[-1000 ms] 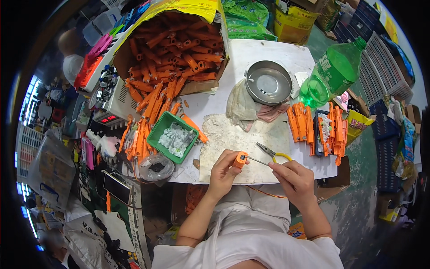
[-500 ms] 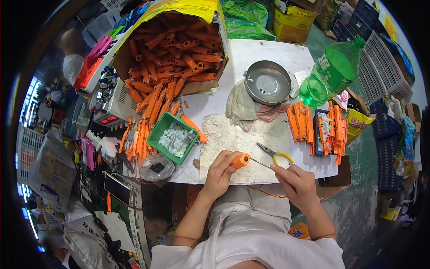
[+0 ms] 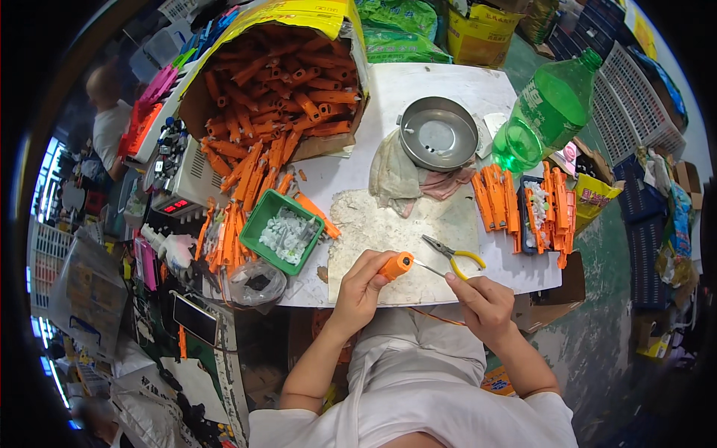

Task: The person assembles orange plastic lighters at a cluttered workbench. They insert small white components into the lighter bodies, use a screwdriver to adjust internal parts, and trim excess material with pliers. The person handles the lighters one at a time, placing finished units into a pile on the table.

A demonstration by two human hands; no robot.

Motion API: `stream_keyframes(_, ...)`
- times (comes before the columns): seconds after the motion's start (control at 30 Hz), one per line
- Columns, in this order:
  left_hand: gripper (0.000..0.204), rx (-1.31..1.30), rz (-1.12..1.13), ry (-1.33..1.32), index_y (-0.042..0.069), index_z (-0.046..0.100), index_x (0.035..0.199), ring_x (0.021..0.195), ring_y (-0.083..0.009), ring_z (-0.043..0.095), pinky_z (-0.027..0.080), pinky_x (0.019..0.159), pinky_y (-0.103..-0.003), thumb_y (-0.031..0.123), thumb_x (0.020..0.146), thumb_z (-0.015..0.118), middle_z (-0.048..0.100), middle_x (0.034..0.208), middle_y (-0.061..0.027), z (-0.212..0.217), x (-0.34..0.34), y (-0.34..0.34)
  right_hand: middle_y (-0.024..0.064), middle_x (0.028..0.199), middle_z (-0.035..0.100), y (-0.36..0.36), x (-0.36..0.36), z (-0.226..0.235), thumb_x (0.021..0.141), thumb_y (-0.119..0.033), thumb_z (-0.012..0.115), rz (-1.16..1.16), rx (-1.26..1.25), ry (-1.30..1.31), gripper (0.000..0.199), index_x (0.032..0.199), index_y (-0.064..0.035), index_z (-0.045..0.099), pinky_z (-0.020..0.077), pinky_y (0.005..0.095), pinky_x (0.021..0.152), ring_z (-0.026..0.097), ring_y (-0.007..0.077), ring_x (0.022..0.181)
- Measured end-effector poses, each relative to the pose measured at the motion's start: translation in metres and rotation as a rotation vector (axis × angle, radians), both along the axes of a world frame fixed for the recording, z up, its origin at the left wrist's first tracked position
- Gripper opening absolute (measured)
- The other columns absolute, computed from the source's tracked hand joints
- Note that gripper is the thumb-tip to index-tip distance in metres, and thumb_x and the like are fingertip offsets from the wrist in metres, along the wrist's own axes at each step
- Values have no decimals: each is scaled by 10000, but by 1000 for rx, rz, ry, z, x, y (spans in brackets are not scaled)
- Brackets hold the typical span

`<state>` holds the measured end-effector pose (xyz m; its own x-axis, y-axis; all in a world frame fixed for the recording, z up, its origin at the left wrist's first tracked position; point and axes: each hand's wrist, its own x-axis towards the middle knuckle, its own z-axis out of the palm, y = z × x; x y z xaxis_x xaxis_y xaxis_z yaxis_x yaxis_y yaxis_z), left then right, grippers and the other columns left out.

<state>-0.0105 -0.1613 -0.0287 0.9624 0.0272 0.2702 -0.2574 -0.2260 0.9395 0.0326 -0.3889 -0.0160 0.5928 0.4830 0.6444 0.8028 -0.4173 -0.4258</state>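
My left hand is closed around an orange plastic part, whose end with a dark hole points right. In my right hand is a thin metal tool, held between thumb and fingers. Its pale tip lies just off the holed end of the part; whether it carries a small piece is too small to tell. Yellow-handled pliers lie on the worn white board just beyond my right hand. A green bin of small translucent white pieces stands to the left of the board.
A box tipped on its side spills orange parts at the far left. Beyond the board, a metal bowl rests on a rag. To the right are a green bottle and several orange parts beside a dark tray.
The thin tool's tip has drawn slightly back from the orange part's end, and its pale tip now shows. Both hands keep their holds; the whole view has shifted a little.
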Motion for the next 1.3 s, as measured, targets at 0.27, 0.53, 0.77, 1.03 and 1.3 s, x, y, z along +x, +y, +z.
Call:
stream_keyframes(0.27, 308, 126, -35, -7, -9, 548, 1189, 872, -256, 578, 450, 784, -291, 186, 959, 484, 568, 1000, -146, 5, 1, 2, 46, 660, 533, -6, 0, -3, 641, 22, 647, -30, -32, -56, 506, 1129, -113, 672, 408, 281, 437, 514, 170, 514)
stream_keyframes(0.53, 307, 166, -82, 61, -16, 541, 1190, 830, -250, 568, 448, 755, -286, 173, 954, 488, 550, 952, -141, -1, 2, 8, 66, 656, 535, -3, -7, -6, 820, -39, 647, 28, 351, 930, 267, 1086, -45, 670, 409, 241, 507, 536, 148, 564)
stream_keyframes(0.77, 457, -158, -143, 231, -31, 498, 1244, 789, -103, 520, 409, 673, -226, 337, 974, 471, 488, 963, -54, -19, 4, 2, 63, 663, 550, -4, -9, 10, 788, -5, 675, -50, 77, 446, 282, 1061, -75, 680, 414, 259, 485, 532, 149, 544)
stream_keyframes(1.03, 474, -207, -144, 258, -31, 495, 1252, 792, -102, 522, 413, 681, -224, 351, 970, 475, 479, 967, -47, -18, 1, -1, 42, 649, 532, -4, -4, 11, 766, -22, 692, -80, -1, 272, 311, 1066, -105, 675, 403, 292, 442, 497, 164, 494)
stream_keyframes(1.3, 402, -203, -135, 222, -35, 511, 1234, 779, -117, 521, 421, 701, -232, 270, 973, 485, 499, 925, -59, -17, -2, -1, 43, 635, 504, -5, -8, 10, 772, -33, 690, -84, -37, 300, 306, 1067, -112, 674, 396, 297, 435, 484, 165, 482)
